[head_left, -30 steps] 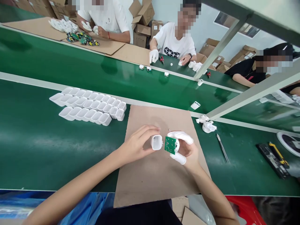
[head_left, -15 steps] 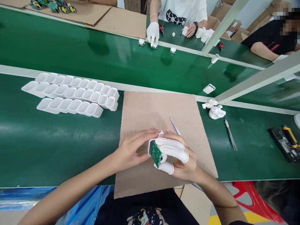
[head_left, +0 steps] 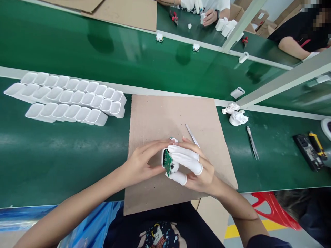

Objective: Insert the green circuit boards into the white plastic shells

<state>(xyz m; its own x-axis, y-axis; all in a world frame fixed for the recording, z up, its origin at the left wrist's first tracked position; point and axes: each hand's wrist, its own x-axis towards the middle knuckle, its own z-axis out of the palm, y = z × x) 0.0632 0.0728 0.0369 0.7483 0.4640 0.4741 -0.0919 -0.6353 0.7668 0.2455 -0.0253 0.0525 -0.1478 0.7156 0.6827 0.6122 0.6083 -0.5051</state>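
Observation:
My left hand point(head_left: 144, 160) is closed around a small white plastic housing point(head_left: 163, 159), its open end turned to the right. A green circuit board point(head_left: 168, 163) stands at that opening, partly inside it. White finger cots cover several fingers of my right hand point(head_left: 196, 168), which grips the board by a white part on its far side. Fingers hide most of that part and much of the housing. Both hands are over a cardboard sheet point(head_left: 147, 120). Just beyond my right hand lies a pair of metal tweezers point(head_left: 191, 134), partly covered by it.
Rows of white open housings point(head_left: 72, 98) stand at left. To the right lie crumpled white tissue point(head_left: 238, 117), another metal tool point(head_left: 252, 143) and a black-and-yellow device point(head_left: 309, 151). A green conveyor belt point(head_left: 134, 65) carries boards and housings; a co-worker's gloved hand point(head_left: 191, 4) is beyond it.
The board sits closer to the housing's opening and has turned more edge-on. Across the belt, the co-worker's gloved hand has pulled back from a board. My view has shifted slightly.

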